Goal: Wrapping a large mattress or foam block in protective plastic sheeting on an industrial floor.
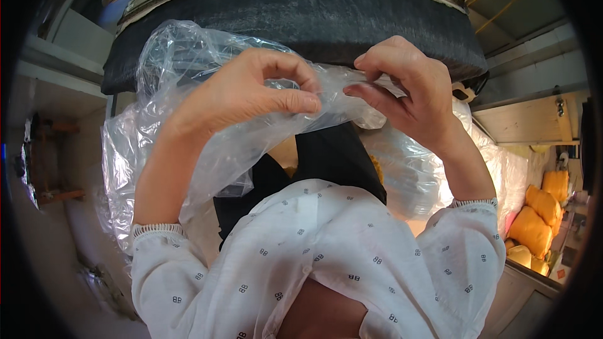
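Observation:
A large, crumpled sheet of clear plastic film (239, 144) hangs over my lap and spreads to my left. My left hand (264, 85) is above it, with thumb and index finger pinched together on the film's upper edge. To the right, my right hand (408, 81) is raised beside the film's narrow, gathered end. Its thumb and index fingertips stand apart with nothing visible between them, and the other fingers are curled. Whether the film touches the back fingers of this hand is hidden.
Ahead runs a long surface covered in dark cloth (301, 16). More clear plastic (408, 157) lies in shiny folds right of my legs. Several orange-yellow bundles (534, 220) are stacked at the far right, below a wooden panel (527, 119). A brownish rack (56, 163) stands at the left.

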The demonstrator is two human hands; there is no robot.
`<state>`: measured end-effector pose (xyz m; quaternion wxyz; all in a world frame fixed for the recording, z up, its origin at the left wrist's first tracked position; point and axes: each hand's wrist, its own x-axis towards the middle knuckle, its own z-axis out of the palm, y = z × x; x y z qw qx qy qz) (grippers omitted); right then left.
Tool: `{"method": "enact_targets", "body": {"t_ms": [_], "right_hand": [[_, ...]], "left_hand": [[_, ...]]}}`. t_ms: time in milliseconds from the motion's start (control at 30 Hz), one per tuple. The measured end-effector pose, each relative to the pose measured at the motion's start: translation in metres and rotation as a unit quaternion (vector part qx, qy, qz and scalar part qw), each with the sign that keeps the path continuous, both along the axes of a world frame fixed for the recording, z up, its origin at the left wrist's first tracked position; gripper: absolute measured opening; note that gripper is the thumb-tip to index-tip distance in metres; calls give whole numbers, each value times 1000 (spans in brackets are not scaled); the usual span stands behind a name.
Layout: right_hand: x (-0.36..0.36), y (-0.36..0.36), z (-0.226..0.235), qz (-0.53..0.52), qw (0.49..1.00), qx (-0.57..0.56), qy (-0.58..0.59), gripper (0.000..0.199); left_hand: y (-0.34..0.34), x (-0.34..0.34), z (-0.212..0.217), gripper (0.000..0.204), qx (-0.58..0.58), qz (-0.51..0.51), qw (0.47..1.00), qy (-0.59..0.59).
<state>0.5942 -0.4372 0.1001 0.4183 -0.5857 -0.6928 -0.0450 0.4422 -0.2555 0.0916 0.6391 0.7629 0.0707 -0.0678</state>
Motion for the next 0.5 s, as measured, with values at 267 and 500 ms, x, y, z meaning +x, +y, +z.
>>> {"method": "enact_targets", "body": {"t_ms": [267, 500], "right_hand": [[5, -5, -6, -77, 994, -64, 39, 33], [11, -8, -16, -58, 981, -91, 159, 22]], "left_hand": [[-18, 0, -6, 14, 31, 96, 985, -138], [-12, -5, 7, 26, -48, 131, 990, -34]]}}
